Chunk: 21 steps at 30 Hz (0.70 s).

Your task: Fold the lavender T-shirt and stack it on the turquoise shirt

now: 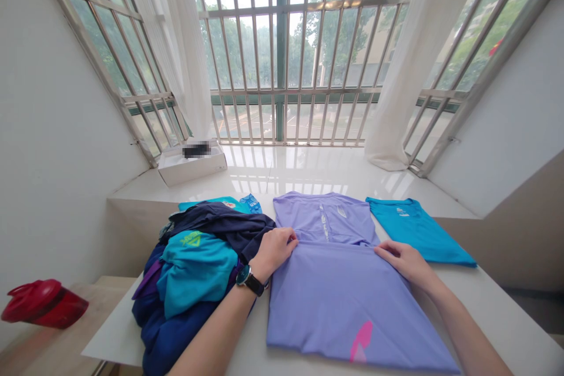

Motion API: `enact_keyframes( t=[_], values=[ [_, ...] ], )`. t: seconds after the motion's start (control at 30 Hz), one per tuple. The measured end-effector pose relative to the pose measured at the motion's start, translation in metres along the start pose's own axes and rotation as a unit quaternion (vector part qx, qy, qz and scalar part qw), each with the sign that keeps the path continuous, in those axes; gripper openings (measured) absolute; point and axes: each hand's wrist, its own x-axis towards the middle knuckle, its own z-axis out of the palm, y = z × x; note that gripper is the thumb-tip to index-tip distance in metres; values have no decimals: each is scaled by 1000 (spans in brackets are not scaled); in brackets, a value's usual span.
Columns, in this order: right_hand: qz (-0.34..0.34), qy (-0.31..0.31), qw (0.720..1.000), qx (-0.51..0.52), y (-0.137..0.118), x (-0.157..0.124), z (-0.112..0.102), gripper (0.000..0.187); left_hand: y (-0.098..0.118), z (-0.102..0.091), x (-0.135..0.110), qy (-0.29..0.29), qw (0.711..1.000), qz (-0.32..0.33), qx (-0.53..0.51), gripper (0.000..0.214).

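A lavender T-shirt (339, 299) lies on the white table in front of me, its lower part folded up over itself, with a pink print near the front edge. My left hand (277, 249), with a dark watch on the wrist, pinches the left end of the folded edge. At the right end of that edge, my right hand (403, 258) grips the fabric between thumb and fingers. The shirt's neckline lies flat beyond both hands, toward the window.
A heap of crumpled clothes (194, 276) in navy, teal and purple sits left of the shirt. A folded blue T-shirt (418, 232) lies at the right. On the sill stands a white box (194, 170). A red shaker bottle (48, 304) is at far left, beside the table (112, 343).
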Motion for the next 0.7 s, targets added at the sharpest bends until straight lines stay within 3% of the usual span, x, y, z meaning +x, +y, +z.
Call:
enact_keyframes(
  t=[0.7],
  values=[
    [-1, 29, 1000, 0, 2, 1, 3, 45, -4, 0, 0, -29, 999, -17, 21, 13]
  ],
)
